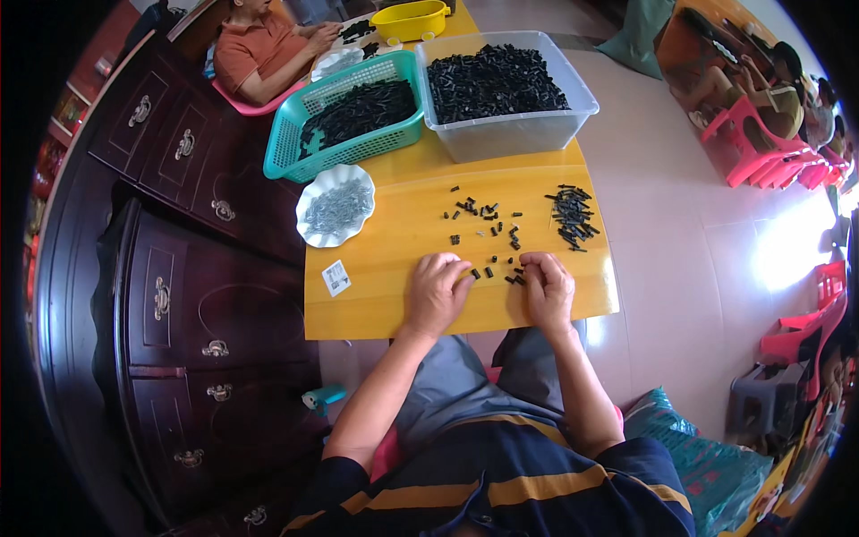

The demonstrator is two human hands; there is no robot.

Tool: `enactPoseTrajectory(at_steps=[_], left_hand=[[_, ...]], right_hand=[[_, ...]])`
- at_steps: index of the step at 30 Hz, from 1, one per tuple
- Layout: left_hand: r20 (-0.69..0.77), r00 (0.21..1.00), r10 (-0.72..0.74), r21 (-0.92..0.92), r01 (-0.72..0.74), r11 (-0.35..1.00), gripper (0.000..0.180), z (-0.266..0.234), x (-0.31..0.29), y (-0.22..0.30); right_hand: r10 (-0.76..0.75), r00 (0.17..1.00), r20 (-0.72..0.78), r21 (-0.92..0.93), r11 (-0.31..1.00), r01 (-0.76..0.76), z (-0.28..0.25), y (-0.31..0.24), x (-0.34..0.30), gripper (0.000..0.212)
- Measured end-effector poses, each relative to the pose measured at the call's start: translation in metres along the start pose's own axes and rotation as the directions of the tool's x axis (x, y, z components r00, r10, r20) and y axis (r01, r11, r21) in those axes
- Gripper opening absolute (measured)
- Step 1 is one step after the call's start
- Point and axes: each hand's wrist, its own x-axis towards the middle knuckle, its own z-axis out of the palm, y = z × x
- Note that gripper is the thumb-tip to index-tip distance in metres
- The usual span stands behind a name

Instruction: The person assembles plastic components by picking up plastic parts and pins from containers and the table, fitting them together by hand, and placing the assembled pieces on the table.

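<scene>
Both my hands rest near the front edge of the yellow wooden table (376, 309). My left hand (437, 294) is closed, fingers curled and thumb beside a short black cylindrical piece (476, 274). What it holds, if anything, is hidden. To the right, my right hand (548, 288) is curled down with its fingertips at a few more black pieces (515, 280); I cannot make out what is between them. Short black pieces (489, 213) lie scattered ahead of my hands. A heap of longer black pieces (573, 217) sits near the right edge.
At the left, a white scalloped plate (307, 233) holds thin silvery pieces. Beyond stand a green basket (353, 150) and a clear tub (510, 141), both full of black parts. A small white card (336, 278) lies nearby. Another person (261, 55) works at the far left; dark drawers (206, 295) flank the table.
</scene>
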Motion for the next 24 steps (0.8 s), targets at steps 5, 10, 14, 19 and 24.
enactPoseTrajectory(at_steps=[5, 10, 14, 19, 24], left_hand=[[-0.018, 1.000, 0.015, -0.019, -0.015, 1.000, 0.010, 0.012, 0.009, 0.007], [-0.040, 0.997, 0.063, -0.048, -0.065, 0.997, 0.007, 0.022, 0.018, 0.013], [-0.033, 0.998, 0.061, -0.047, -0.063, 0.997, 0.007, 0.025, 0.020, 0.014], [0.004, 1.000, 0.026, -0.036, -0.026, 0.999, 0.009, 0.027, 0.021, 0.017], [-0.007, 1.000, 0.009, -0.016, -0.009, 1.000, 0.014, 0.032, 0.024, 0.021]], right_hand=[[0.034, 0.999, 0.024, -0.021, 0.999, -0.034, -0.003, -0.006, -0.003, 0.016], [0.035, 0.999, 0.013, -0.025, 0.999, -0.034, -0.004, -0.005, -0.004, 0.016], [0.002, 1.000, -0.001, -0.025, 1.000, -0.002, -0.002, 0.000, -0.004, 0.016], [0.044, 0.997, -0.056, 0.062, 0.997, -0.041, -0.004, -0.001, -0.004, 0.016], [0.048, 0.997, -0.067, 0.097, 0.994, -0.041, -0.003, 0.003, -0.007, 0.015]])
